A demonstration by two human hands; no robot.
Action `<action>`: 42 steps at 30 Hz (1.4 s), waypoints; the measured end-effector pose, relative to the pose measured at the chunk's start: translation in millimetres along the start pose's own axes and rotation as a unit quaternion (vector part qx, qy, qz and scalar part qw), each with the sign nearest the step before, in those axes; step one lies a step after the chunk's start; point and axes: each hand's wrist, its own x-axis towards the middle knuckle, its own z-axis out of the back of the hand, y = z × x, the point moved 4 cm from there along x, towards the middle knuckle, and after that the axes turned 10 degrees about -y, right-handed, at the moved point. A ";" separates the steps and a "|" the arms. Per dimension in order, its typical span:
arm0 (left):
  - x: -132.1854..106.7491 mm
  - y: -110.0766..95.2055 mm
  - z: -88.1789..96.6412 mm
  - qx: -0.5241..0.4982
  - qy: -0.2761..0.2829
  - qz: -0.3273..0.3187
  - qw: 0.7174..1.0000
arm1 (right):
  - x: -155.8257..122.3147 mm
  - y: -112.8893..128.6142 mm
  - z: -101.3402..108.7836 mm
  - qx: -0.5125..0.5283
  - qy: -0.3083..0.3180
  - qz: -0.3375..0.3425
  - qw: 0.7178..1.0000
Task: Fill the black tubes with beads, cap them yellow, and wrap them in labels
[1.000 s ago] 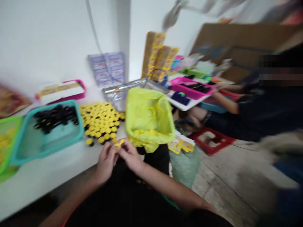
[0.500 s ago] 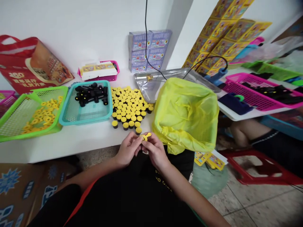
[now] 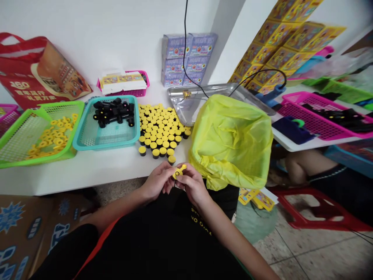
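Observation:
Between my two hands is a small yellow plastic piece (image 3: 178,172), round with a short tab and a dark ring in its middle. My left hand (image 3: 159,182) pinches its left side, fingers closed. On the other side, the thumb and fingers of my right hand (image 3: 192,183) also close on it. Part of the piece is hidden by the fingers. Just beyond the hands, many short black cylinders with yellow tops (image 3: 171,159) stand grouped on the white table (image 3: 122,167). Right of them is a basket lined with a yellow plastic bag (image 3: 230,155).
A turquoise basket (image 3: 106,147) holds black parts, and a green basket (image 3: 65,154) holds yellow ring pieces. Behind are a metal tray (image 3: 180,107), purple boxes (image 3: 186,58) and a hanging black cable (image 3: 185,46). A person's leg (image 3: 303,167) and a red stool (image 3: 305,223) are at right.
The view has shifted slightly. My hands stay together around the yellow piece, whose round face with the dark ring now shows more fully.

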 end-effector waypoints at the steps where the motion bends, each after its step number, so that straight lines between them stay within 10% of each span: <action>1: -0.2 -1.0 0.6 0.006 -0.011 -0.013 1.000 | -0.3 -0.9 0.3 0.000 0.001 -0.006 1.000; 8: 5.2 5.0 4.0 -0.024 -0.064 0.001 0.998 | -4.5 4.0 0.1 -0.111 -0.024 0.124 0.986; 14: 6.4 6.0 1.3 -0.043 -0.081 0.010 0.996 | -15.0 21.7 1.9 -0.372 -0.043 0.418 0.828; 18: 2.8 6.6 -2.0 -0.049 -0.076 0.015 0.996 | -19.4 22.8 0.2 -0.411 -0.042 0.481 0.774; 31: 5.5 5.9 36.6 0.071 0.039 -0.014 0.997 | -2.5 6.1 -18.0 -0.416 0.027 0.487 0.767; 35: 12.4 -0.8 72.0 0.170 -0.088 -0.124 0.974 | 8.5 -3.8 -27.2 -0.428 0.047 0.456 0.779; 38: 17.8 -7.4 84.4 0.299 -0.228 -0.269 0.887 | 8.4 -4.1 -24.4 -0.424 0.036 0.447 0.786; 42: 35.1 1.9 84.1 0.366 -0.256 -0.317 0.837 | 9.6 -0.9 -20.8 -0.430 0.066 0.460 0.774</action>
